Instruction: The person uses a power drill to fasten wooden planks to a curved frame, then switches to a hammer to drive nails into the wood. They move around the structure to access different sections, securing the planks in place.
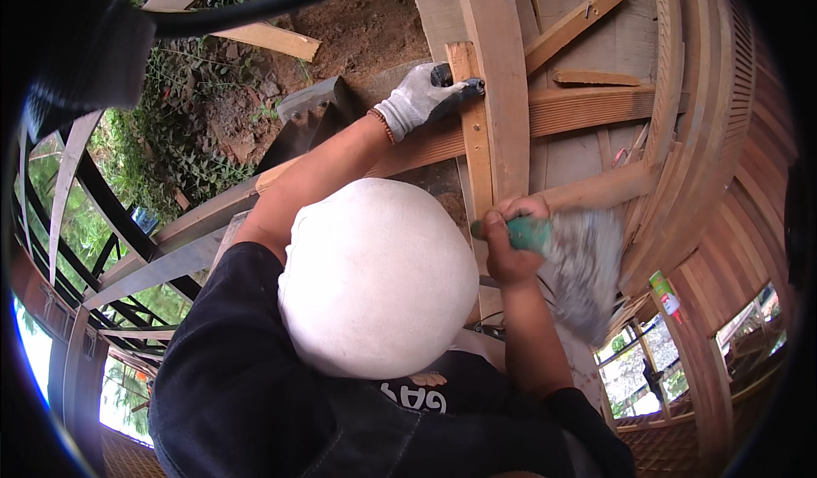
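My left hand (pixel 417 97), in a pale glove with dark-coated fingers, grips a narrow wooden strip (pixel 477 142) near its far end. The strip lies along a wide wooden beam (pixel 502 78), and small marks dot its face. My right hand (pixel 514 244) is bare and closed around a green-handled tool (pixel 529 234) beside the near end of the strip. The tool's wide grey part (pixel 587 265) is smeared by motion, so its kind cannot be made out. A crosswise timber (pixel 587 108) with a grooved side runs beneath the beam.
A white rounded cap (pixel 383 274) hides the middle of the view. Short wood offcuts (pixel 587 22) lie on boards at far right. Curved timbers (pixel 681 137) and a green-and-white tube (pixel 664 295) are on the right. Soil and plants (pixel 230 95) lie far left, beside a dark metal bracket (pixel 315 108).
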`<state>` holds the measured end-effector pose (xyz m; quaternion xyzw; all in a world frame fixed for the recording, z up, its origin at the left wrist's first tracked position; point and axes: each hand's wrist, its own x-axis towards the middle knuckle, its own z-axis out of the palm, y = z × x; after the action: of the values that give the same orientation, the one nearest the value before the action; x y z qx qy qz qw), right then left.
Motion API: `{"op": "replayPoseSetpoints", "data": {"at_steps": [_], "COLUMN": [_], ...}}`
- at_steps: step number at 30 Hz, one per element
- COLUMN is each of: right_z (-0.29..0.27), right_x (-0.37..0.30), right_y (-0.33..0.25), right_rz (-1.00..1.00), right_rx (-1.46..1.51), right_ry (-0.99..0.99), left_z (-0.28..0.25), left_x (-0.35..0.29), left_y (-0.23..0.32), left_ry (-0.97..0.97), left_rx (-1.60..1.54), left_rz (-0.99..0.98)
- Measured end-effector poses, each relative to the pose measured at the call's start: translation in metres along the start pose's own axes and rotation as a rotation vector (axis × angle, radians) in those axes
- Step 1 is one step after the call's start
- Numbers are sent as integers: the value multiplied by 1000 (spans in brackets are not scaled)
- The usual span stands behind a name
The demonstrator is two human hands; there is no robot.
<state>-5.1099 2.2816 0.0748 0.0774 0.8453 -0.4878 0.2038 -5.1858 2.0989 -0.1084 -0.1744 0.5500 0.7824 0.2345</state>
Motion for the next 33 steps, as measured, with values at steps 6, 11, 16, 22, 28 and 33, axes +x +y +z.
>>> {"op": "replayPoseSetpoints", "data": {"at_steps": [6, 11, 16, 22, 28, 33], "right_z": [12, -1, 8, 11, 35, 34], "right_x": [7, -5, 3, -11, -20, -38], "right_y": [11, 16, 31, 42, 69, 92], "right_rz": [551, -90, 574, -79, 575, 355], "right_rx": [-138, 223, -214, -338, -78, -157], "right_ry": [-269, 28, -309, -92, -394, -389], "left_z": [-1, -1, 2, -1, -4, -16], "left_x": [3, 4, 6, -1, 2, -21], "left_y": [0, 4, 4, 7, 11, 44], "left_ry": [22, -6, -17, -20, -34, -157], "left_rx": [20, 29, -22, 16, -149, 284], "left_rz": [105, 27, 124, -14, -88, -125]}}
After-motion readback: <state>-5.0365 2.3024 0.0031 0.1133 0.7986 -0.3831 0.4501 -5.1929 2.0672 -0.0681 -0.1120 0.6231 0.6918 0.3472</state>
